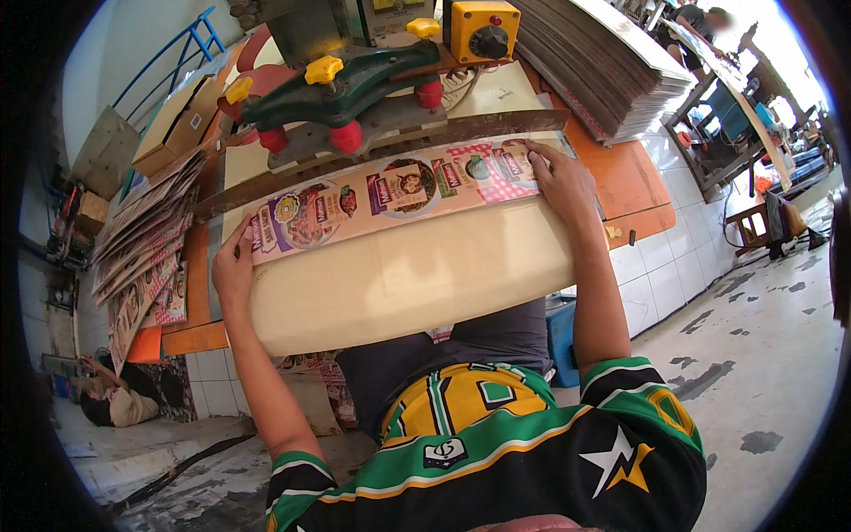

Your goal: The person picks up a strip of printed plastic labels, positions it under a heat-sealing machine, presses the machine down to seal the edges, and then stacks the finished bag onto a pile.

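A long printed strip point(362, 191) with food pictures and a checked pattern lies across a cream-coloured surface point(417, 266) in front of me. Its far long edge runs along a dark metal bar point(390, 149). My left hand point(233, 270) grips the strip's left end, fingers curled at the corner. At the other end, my right hand point(566, 182) holds the far right corner with its fingers bent over the edge. Beyond the bar sits a dark green machine clamp point(346, 93) with yellow knobs and red feet.
A yellow control box point(483, 34) with a black dial stands behind the bar. Tall stacked sheets point(603, 66) rise at the far right; more printed strips point(146, 235) pile up at left, near a cardboard box point(182, 124). Other people point(120, 399) are at lower left and far right.
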`<state>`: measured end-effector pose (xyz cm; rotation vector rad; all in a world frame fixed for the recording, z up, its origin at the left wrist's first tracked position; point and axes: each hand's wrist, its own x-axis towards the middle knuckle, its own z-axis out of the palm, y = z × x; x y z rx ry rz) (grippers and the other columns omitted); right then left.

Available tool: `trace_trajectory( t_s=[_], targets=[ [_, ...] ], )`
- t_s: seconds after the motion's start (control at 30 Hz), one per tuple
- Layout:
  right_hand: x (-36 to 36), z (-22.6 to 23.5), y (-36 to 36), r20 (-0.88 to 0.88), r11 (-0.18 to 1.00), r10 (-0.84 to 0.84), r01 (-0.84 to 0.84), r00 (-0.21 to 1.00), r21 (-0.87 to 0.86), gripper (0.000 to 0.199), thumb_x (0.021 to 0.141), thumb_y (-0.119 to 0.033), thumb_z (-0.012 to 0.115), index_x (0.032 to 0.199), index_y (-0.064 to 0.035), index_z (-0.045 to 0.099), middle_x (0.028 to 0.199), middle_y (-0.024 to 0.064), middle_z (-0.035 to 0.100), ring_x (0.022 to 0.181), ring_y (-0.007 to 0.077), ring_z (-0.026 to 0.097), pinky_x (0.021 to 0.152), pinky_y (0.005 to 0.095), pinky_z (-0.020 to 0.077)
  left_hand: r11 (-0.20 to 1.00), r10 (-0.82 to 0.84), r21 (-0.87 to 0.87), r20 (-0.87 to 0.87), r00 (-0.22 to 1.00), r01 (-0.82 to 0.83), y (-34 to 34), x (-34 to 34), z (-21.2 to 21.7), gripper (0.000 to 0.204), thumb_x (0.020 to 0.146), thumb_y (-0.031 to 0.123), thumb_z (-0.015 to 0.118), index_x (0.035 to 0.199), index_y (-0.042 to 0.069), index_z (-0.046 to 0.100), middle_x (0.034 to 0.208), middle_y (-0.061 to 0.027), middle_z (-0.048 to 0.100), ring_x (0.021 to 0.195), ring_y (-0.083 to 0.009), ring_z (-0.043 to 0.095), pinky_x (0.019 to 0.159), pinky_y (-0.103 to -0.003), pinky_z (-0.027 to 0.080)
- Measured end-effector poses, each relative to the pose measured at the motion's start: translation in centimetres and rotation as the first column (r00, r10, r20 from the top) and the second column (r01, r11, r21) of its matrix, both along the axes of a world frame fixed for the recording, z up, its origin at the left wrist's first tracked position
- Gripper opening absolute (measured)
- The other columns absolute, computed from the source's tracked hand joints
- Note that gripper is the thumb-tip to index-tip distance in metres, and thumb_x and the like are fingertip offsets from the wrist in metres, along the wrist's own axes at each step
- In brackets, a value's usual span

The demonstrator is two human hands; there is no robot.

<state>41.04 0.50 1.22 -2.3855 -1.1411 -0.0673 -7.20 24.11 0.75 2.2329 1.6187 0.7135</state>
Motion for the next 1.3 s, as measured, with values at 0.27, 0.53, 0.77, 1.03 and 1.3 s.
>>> trace_trajectory(
  t_s=[0.27,0.53,0.77,1.03,1.3],
  targets=[
    [0.4,-0.9,-0.3,-0.007,0.982,0.020,-0.018,1.000,0.188,0.033,0.099,-0.039,0.059,0.126,-0.0250,0.072,0.077,0.0112,0.068,0.073,0.0264,0.063,0.070,0.0395,0.0480,0.995,-0.039,0.092,0.074,0.996,0.033,-0.1,0.0,-0.5,0.038,0.104,0.037,0.054,0.133,0.018,0.068,0.111,-0.0202,0.073,0.093,-0.0269,0.070,0.084,-0.035,0.051],
    [1.1,-1.5,-0.4,-0.197,0.899,0.111,-0.014,0.974,0.438,0.027,0.094,-0.021,0.066,0.120,-0.0160,0.074,0.060,0.0068,0.055,0.057,0.0149,0.052,0.057,0.0341,0.0420,0.990,0.020,0.129,0.244,0.969,-0.053,-0.6,0.2,-0.7,0.036,0.102,0.033,0.061,0.124,0.007,0.071,0.086,-0.0118,0.070,0.071,-0.0142,0.055,0.068,-0.030,0.047],
    [0.3,-0.6,-0.3,-0.245,0.872,0.165,-0.024,0.955,0.490,0.029,0.092,-0.016,0.067,0.120,-0.0110,0.074,0.058,0.0031,0.049,0.055,0.0106,0.046,0.056,0.0313,0.0408,0.983,-0.057,0.184,0.303,0.951,0.000,-0.5,-0.3,-0.8,0.029,0.099,0.018,0.064,0.122,0.002,0.071,0.079,-0.0071,0.065,0.068,-0.0103,0.052,0.063,-0.028,0.045],
    [0.9,-1.3,-0.3,-0.268,0.826,0.207,-0.022,0.941,0.563,0.037,0.090,-0.009,0.066,0.127,-0.0125,0.071,0.061,-0.0012,0.046,0.058,0.0082,0.044,0.057,0.0292,0.0408,0.980,-0.074,0.200,0.359,0.930,0.001,-1.1,0.2,-0.4,0.030,0.099,0.018,0.065,0.123,0.002,0.070,0.078,-0.0036,0.062,0.068,-0.0086,0.051,0.061,-0.027,0.043],
    [1.6,-1.8,-0.3,-0.340,0.811,0.229,0.015,0.912,0.585,0.042,0.091,-0.008,0.064,0.132,-0.0131,0.067,0.062,-0.0036,0.044,0.059,0.0067,0.041,0.057,0.0268,0.0380,0.974,-0.042,0.225,0.318,0.947,-0.032,-0.8,-0.1,-0.8,0.029,0.097,0.017,0.066,0.123,0.005,0.071,0.069,-0.0031,0.052,0.065,-0.0112,0.047,0.060,-0.030,0.041]
  ],
)
